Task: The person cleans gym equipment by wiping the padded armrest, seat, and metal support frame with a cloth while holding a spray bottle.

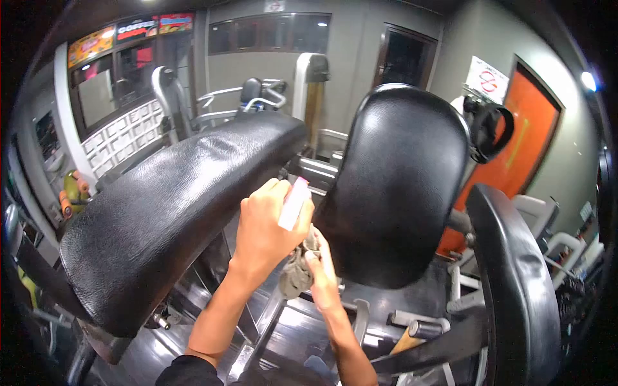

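Between the long cushion (174, 180) and the backrest (402, 174), the left hand (264, 222) has fingers clamped on a white, pink-tipped object (293, 207); just below, the right hand's fingers (324, 248) grip a grey cloth (295, 278). Holding these 2 seems the current step; moving either calls for steady grips.

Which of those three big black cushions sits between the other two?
The broad, round-topped black leather-like cushion; the long, grained black cushion is left of it, the narrow black cushion right.

Gap between left pad (174, 174) and backrest (402, 174)
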Action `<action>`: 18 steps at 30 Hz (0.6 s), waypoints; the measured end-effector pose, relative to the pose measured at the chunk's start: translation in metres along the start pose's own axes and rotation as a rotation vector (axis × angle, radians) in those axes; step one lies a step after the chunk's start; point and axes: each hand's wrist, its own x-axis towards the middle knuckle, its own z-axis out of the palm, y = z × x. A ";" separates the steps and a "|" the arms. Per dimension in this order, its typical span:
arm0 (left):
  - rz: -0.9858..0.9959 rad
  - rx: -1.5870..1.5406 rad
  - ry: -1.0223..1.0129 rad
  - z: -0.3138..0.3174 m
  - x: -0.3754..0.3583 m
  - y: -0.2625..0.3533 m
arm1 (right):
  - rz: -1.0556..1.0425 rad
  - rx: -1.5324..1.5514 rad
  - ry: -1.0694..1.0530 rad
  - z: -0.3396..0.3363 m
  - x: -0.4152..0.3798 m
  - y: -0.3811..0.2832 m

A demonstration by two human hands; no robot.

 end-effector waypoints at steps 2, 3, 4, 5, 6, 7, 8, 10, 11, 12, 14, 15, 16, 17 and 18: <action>-0.011 0.083 0.019 -0.008 -0.001 0.001 | 0.042 0.002 -0.029 0.015 -0.001 0.017; 0.012 0.152 -0.009 0.022 0.026 -0.008 | 0.017 0.026 -0.053 0.003 0.035 0.030; -0.030 0.242 -0.038 0.025 0.028 -0.003 | 0.033 0.058 -0.048 0.001 0.036 0.041; -0.072 0.332 -0.068 0.028 0.031 0.000 | 0.047 0.090 -0.042 -0.001 0.038 0.052; -0.062 0.353 -0.055 0.031 0.039 -0.003 | 0.058 0.090 -0.047 -0.002 0.049 0.058; -0.077 0.387 -0.052 0.032 0.043 -0.005 | 0.076 0.111 -0.071 -0.001 0.054 0.060; -0.053 0.419 -0.063 0.034 0.046 -0.006 | 0.057 0.117 -0.057 0.001 0.057 0.061; -0.045 0.477 -0.079 0.036 0.049 -0.008 | 0.002 0.117 -0.041 0.005 0.064 0.068; -0.076 0.465 -0.080 0.037 0.050 -0.008 | 0.022 0.132 -0.055 0.007 0.066 0.070; -0.105 0.449 -0.077 0.038 0.051 -0.008 | -0.014 0.134 -0.018 0.011 0.070 0.069; -0.127 0.459 -0.081 0.033 0.050 -0.003 | -0.091 0.050 0.066 0.018 0.077 0.071; -0.130 0.453 -0.084 0.029 0.050 0.001 | -0.083 0.060 0.058 0.022 0.083 0.067; -0.109 0.424 -0.072 0.024 0.050 0.005 | -0.194 -0.006 0.106 0.027 0.089 0.059; -0.110 0.437 -0.077 0.018 0.050 0.011 | -0.306 -0.072 0.159 0.032 0.096 0.050; -0.091 0.454 -0.100 0.010 0.050 0.018 | -0.347 -0.120 0.216 0.036 0.102 0.040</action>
